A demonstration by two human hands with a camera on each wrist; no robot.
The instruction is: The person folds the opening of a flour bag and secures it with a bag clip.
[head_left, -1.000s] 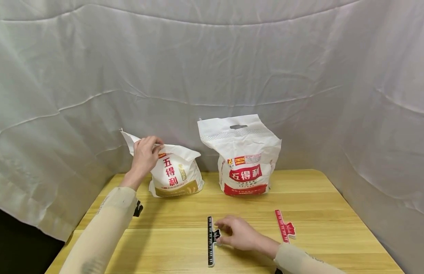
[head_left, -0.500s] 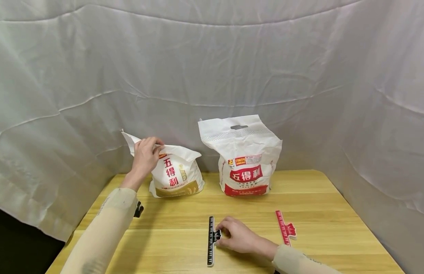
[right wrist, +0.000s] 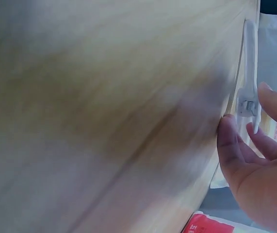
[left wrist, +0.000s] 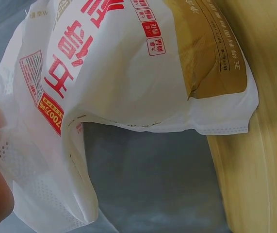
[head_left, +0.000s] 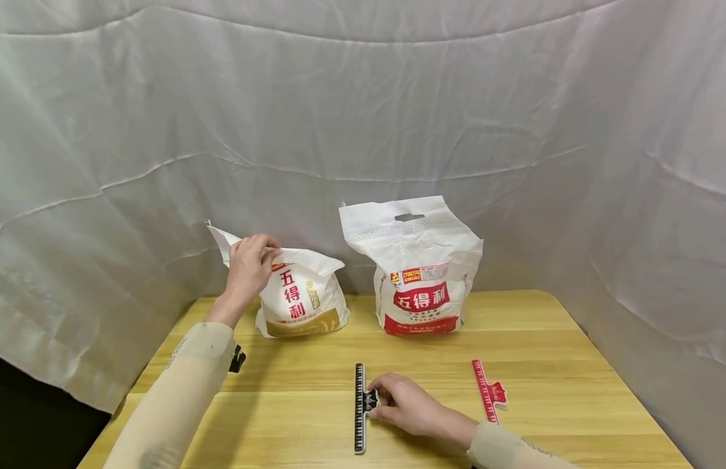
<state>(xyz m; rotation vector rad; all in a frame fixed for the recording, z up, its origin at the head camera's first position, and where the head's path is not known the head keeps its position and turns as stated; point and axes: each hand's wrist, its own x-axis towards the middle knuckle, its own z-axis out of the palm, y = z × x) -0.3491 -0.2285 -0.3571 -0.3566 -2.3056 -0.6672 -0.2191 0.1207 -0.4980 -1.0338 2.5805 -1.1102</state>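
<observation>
In the head view, my left hand (head_left: 248,270) grips the folded-over top of a white flour bag (head_left: 304,303) with red lettering and a gold band. That bag (left wrist: 128,82) fills much of the left wrist view, its top bent down near my fingers. Lower down, my right hand (head_left: 410,407) pinches the handle of a long black clip (head_left: 360,423) patterned like piano keys. The right wrist view catches this clip (right wrist: 250,58) edge-on, its spring showing, close against the tabletop.
A second flour bag (head_left: 424,260), with red panels and a cut-out handle, stands upright at the back of the wooden table (head_left: 304,371). To the right lies a red piano-key clip (head_left: 486,394). Grey cloth (head_left: 363,117) hangs behind and on both sides.
The black clip has shifted slightly away from me and turned a little under my right hand. My left hand and both bags stay practically where they were.
</observation>
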